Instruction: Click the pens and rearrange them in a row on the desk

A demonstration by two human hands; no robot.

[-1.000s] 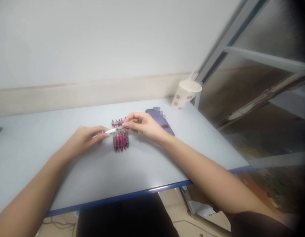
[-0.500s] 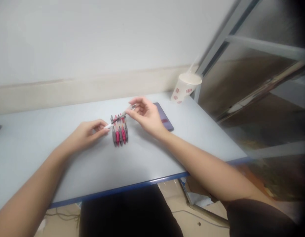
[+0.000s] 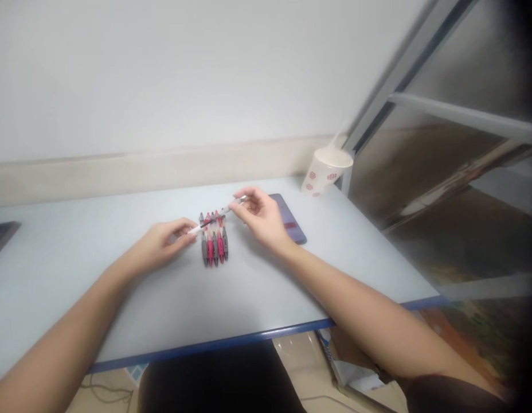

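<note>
Between my hands a slim pen (image 3: 208,222) slants over the row of pens, white at its left end, dark in the middle and greyish at its right end. My left hand (image 3: 169,240) pinches the white end between thumb and fingers. The thumb and fingertips of my right hand (image 3: 263,221) grip the greyish end. Whether the two ends are separate pieces is too blurred to tell. Beneath lie several grey and pink click pens (image 3: 215,249), side by side on the table. The held pen partly covers their upper halves.
A dark phone (image 3: 292,221) lies beside my right hand on the pale table (image 3: 197,310). A patterned paper cup (image 3: 324,175) with a straw stands by the wall. Another dark flat device (image 3: 3,236) lies at the left edge. A metal-framed rack (image 3: 459,115) borders the right side.
The view has tilted up slightly, so everything sits lower in the picture and more of the dark device at left shows. Both hands keep their grip on the pen.
</note>
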